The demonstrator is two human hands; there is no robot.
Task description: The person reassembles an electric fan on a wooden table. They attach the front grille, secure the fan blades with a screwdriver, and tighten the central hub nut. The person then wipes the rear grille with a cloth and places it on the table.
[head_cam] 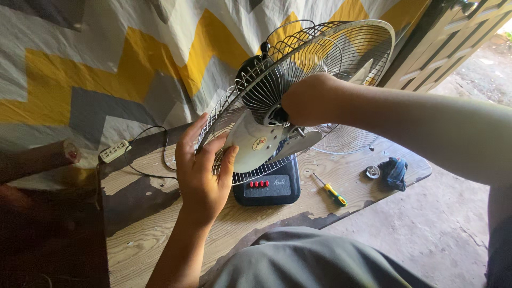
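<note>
Fan blade (255, 140) under left fingers (213, 146), right hand (306, 98) at hub

One fan (277, 106), two grilles (one detached (344, 140)), one screwdriver (330, 190), four red buttons (259, 183).

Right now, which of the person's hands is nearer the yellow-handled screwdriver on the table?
Right. The right hand grips the fan hub above the screwdriver; the left hand holds the fan blade, further off to the side.

Person, head view: left hand (200, 176) and right hand (306, 100) bare, no gloves, rings or watch; forearms unsleeved; grey-green fabric garment (304, 258) over lap.
</note>
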